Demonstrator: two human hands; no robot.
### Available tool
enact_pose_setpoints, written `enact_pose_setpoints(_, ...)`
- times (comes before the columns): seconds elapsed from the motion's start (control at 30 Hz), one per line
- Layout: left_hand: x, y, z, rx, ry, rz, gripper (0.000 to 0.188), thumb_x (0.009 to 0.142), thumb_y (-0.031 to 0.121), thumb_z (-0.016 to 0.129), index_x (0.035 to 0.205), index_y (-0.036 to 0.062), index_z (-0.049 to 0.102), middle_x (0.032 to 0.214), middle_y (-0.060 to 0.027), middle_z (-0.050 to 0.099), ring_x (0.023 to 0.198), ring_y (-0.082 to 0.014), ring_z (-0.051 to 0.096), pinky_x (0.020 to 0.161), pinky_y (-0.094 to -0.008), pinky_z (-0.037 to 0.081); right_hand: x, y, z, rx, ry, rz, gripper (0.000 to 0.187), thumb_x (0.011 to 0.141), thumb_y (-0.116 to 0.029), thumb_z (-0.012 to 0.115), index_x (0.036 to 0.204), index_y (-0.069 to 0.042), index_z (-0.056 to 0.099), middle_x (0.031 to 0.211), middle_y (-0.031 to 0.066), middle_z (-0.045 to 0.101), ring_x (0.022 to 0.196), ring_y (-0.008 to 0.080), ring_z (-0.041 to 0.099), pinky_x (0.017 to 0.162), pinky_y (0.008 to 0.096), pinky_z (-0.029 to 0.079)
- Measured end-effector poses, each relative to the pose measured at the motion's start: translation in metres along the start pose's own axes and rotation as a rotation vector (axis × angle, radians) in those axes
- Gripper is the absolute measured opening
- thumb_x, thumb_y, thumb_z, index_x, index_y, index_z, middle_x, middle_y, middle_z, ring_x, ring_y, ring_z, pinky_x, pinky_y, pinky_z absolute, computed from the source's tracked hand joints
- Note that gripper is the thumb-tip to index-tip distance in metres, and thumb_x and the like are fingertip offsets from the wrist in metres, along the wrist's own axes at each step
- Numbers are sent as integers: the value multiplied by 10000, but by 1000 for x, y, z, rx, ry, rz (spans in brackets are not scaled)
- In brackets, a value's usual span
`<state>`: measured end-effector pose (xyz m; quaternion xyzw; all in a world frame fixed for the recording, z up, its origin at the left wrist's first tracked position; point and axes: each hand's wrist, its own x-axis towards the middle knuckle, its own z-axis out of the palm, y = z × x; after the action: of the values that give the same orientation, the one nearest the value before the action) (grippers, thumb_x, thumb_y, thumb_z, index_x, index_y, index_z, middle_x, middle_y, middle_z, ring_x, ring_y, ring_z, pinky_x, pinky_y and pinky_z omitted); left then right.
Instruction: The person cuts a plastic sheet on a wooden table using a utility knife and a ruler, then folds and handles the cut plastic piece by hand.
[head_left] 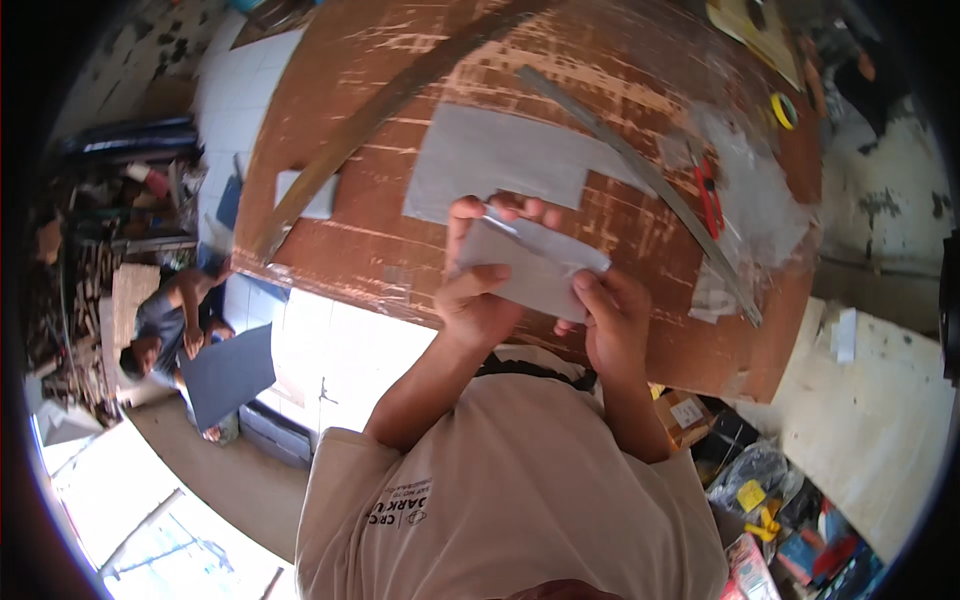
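Observation:
Between my two hands is a small grey sheet (540, 262), held above the near edge of the brown table (370, 215). My left hand (478, 290) grips its left side, thumb on top and fingers curled over the far edge. At the right corner, my right hand (615, 308) pinches the same piece between thumb and fingers. A shiny fold or crease shows along the far left edge of the sheet. Beyond my hands a larger grey sheet (490, 150) lies flat on the table. Its right part passes beneath a long metal straightedge (640, 165).
A red utility knife (709, 195) lies right of the straightedge, beside crumpled clear plastic (755, 165). A long dark bar (400, 95) crosses the table's left side over a small pale piece (318, 195). A yellow tape roll (784, 111) sits far right. Another person (170, 310) holds a dark panel.

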<state>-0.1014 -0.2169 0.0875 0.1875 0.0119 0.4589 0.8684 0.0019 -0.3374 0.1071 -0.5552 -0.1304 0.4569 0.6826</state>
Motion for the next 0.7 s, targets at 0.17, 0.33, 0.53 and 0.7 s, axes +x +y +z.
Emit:
enact_pose_setpoints(0.17, -6, -4, -12, 20, 28, 29, 632, 685, -68, 521, 1270, 171, 515, 1209, -85, 546, 1320, -343, 503, 1187, -591, 392, 0, 18, -1, 13, 38, 27, 199, 1007, -135, 700, 997, 64, 710, 822, 70, 692, 599, 125, 632, 506, 282, 547)
enact_pose_setpoints(0.33, -15, 6, -23, 31, 70, 80, 582, 700, -96, 490, 1234, 135, 513, 1207, -94, 551, 1274, -327, 530, 1168, -553, 418, 6, 41, 7, -196, 189, -51, 192, 953, -94, 770, 1039, 65, 708, 865, 65, 707, 751, 83, 632, 664, 245, 527)
enact_pose_setpoints(0.53, -10, 50, -41, 71, 224, 177, 582, 678, -33, 528, 1225, 167, 541, 1181, -81, 535, 1215, -295, 522, 1199, -546, 365, 16, 46, 56, -245, 159, -81, 179, 959, -83, 765, 1078, 39, 709, 930, 54, 718, 786, 84, 634, 731, 232, 517)
enact_pose_setpoints(0.7, -2, 99, -54, -28, 315, 202, 590, 662, -68, 469, 1209, 139, 544, 1175, -99, 553, 1202, -303, 543, 1193, -541, 382, 26, 54, 92, -263, 115, -33, 196, 991, -95, 726, 1129, 40, 696, 961, 73, 724, 783, 111, 660, 715, 263, 574)
